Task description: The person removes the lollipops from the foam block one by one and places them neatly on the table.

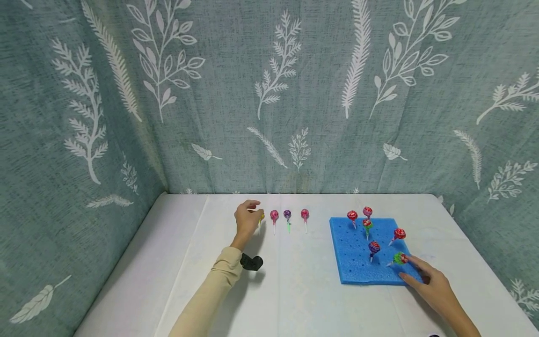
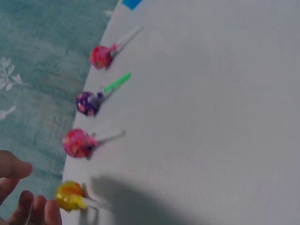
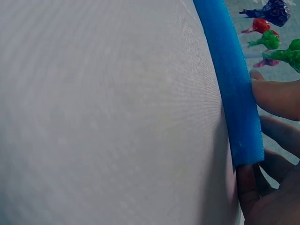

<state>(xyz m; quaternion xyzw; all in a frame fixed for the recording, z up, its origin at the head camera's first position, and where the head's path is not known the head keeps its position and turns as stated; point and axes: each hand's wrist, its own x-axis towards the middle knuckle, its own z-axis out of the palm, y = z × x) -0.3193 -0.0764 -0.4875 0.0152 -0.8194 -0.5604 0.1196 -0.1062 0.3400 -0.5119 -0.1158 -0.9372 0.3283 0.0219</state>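
My left hand (image 1: 247, 218) is over the left end of a row of lollipops, thumb and fingers apart. Beside its fingertips lies a yellow-orange lollipop (image 2: 70, 196) with a white stick on the table. To its right lie a pink lollipop (image 1: 274, 215), a purple lollipop (image 1: 287, 214) with a green stick, and another pink lollipop (image 1: 305, 214). My right hand (image 1: 435, 286) rests at the front right corner of a blue foam board (image 1: 349, 269), its thumb touching the foam. Near its index fingertip a green-and-red lollipop (image 1: 399, 258) leans in the board.
Several other lollipops stand in the holed board, among them a blue-red lollipop (image 1: 374, 248) and a red lollipop (image 1: 399, 233). A black wrist camera (image 1: 251, 262) sits at my left cuff. Leaf-patterned cloth (image 1: 227, 154) hangs behind the white table (image 1: 303, 299).
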